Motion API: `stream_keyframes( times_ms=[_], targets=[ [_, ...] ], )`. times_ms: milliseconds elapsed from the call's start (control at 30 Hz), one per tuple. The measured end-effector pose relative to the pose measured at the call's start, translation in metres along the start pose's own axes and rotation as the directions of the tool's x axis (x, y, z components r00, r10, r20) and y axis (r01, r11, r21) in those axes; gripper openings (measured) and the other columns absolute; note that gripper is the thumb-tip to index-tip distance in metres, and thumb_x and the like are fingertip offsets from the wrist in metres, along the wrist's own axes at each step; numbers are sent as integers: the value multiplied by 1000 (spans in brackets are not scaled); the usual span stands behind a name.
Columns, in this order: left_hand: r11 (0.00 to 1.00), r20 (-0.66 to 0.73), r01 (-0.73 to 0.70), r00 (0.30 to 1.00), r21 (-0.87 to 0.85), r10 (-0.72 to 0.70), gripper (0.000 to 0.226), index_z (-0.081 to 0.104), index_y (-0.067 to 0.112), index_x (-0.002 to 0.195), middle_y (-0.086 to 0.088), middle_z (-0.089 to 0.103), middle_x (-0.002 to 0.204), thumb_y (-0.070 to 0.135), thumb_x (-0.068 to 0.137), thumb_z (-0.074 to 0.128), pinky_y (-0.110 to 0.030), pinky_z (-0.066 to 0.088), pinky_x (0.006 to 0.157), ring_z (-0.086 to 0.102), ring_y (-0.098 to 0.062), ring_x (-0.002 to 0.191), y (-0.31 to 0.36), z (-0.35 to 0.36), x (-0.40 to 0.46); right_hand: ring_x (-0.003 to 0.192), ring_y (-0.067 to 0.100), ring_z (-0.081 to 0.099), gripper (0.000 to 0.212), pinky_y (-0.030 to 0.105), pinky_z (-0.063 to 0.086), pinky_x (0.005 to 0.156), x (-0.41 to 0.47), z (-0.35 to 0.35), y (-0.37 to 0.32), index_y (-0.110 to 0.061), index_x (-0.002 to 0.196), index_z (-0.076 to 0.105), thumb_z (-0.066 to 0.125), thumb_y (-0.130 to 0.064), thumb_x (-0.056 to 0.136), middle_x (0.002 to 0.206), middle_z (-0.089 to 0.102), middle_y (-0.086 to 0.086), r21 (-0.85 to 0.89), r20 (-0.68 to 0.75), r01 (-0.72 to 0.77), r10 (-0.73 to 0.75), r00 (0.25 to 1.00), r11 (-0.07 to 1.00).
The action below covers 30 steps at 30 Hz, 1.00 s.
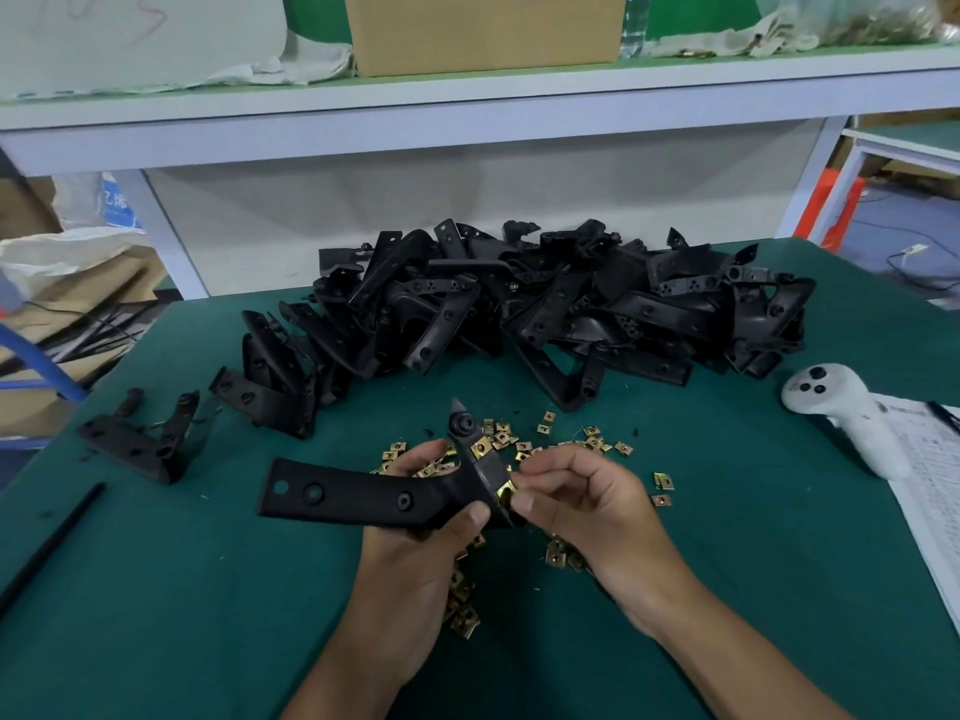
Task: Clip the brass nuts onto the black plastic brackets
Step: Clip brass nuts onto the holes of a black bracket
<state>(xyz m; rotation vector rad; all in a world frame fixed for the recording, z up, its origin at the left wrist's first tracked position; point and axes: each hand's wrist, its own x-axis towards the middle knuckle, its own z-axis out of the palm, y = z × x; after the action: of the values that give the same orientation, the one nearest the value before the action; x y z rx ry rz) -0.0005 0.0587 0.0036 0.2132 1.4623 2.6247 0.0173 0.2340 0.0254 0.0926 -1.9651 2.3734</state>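
Mid-clip here: the left hand (415, 532) grips a black bracket (363, 498) over the near table while the right hand (582, 496) pinches a brass nut (505, 490) at its edge, which probably just needs pushing fully home next.

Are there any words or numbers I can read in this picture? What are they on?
None can be read for sure.
White bag on the left: blue label with characters, too blurred to read.
Paper sheet at the table's right edge: printed rows, too small to read.
Water bottle on the shelf: label too blurred.
Pale sheet at the top left: faint scribbles, unreadable.
Cardboard box: no print visible.
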Motion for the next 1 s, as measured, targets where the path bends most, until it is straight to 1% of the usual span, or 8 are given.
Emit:
stream_keyframes(
  times_ms=[100, 200, 400, 533, 633, 733, 867, 1000],
  targets=[
    [999, -29, -34, 999, 30, 35, 57, 57, 15, 124, -17, 72, 115, 1, 73, 76, -26, 55, 87, 69, -26, 111, -3, 1, 0, 92, 9, 71, 39, 20, 54, 79, 0, 2, 6, -33, 92, 76, 92, -26, 58, 92, 76, -5, -121, -22, 41, -44, 999, 992],
    [996, -65, -50, 996, 75, 54, 43, 66, 22, 111, -12, 74, 109, 2, 74, 74, -24, 56, 85, 70, -23, 108, -5, 4, 0, 94, 8, 70, 42, 20, 52, 80, 2, 5, 10, -41, 96, 72, 93, -25, 63, 96, 76, -11, -291, -57, 100, -122, 991, 951],
    [999, -83, -36, 996, 21, 37, 41, 65, 15, 121, -17, 69, 126, 14, 82, 75, -32, 58, 88, 65, -29, 120, 15, 3, -9, 77, 11, 66, 39, 18, 51, 70, -11, -6, -30, -40, 100, 65, 88, -25, 72, 96, 75, -21, -510, -135, 280, -397, 908, 813],
    [944, -147, -16, 987, 331, 68, 19, 75, 26, 99, -8, 75, 111, 21, 81, 78, -44, 62, 82, 69, -34, 107, 25, 4, -15, 76, 9, 67, 35, 18, 50, 69, -50, -38, -74, -39, 96, 61, 84, -27, 73, 95, 74, -23, -699, -129, 358, -602, 788, 619],
    [776, -53, 5, 998, 631, 37, 14, 75, 38, 84, 8, 76, 89, 36, 72, 83, -43, 61, 77, 74, -19, 84, 18, 40, -30, 83, 3, 67, 35, 11, 46, 71, -102, -69, -92, -38, 95, 62, 83, -22, 72, 97, 73, -26, -801, -163, 289, -655, 738, 524],
    [812, 24, 50, 997, 581, -79, 16, 76, 34, 77, 6, 75, 80, 34, 63, 82, -35, 61, 62, 74, -15, 68, -10, 86, -61, 83, 1, 66, 39, 13, 46, 72, -165, -103, -99, -34, 94, 65, 86, -13, 70, 98, 73, -25, -865, -226, 176, -678, 699, 470],
    [824, 124, 100, 972, 557, -202, 21, 73, 19, 81, -3, 77, 78, 0, 79, 81, -35, 62, 60, 74, -20, 63, -56, 136, -105, 81, -5, 65, 33, 8, 44, 72, -250, -138, -104, -29, 93, 70, 86, -14, 68, 98, 73, -24, -896, -346, -11, -683, 644, 443],
    [819, 304, 52, 914, 572, -270, 21, 68, 12, 90, -1, 77, 77, -5, 82, 77, -38, 60, 61, 73, -20, 59, -93, 189, -149, 87, 2, 68, 36, 12, 47, 76, -331, -162, -109, -33, 105, 70, 83, -17, 76, 102, 71, -21, -862, -484, -189, -654, 582, 470]
  ],
)
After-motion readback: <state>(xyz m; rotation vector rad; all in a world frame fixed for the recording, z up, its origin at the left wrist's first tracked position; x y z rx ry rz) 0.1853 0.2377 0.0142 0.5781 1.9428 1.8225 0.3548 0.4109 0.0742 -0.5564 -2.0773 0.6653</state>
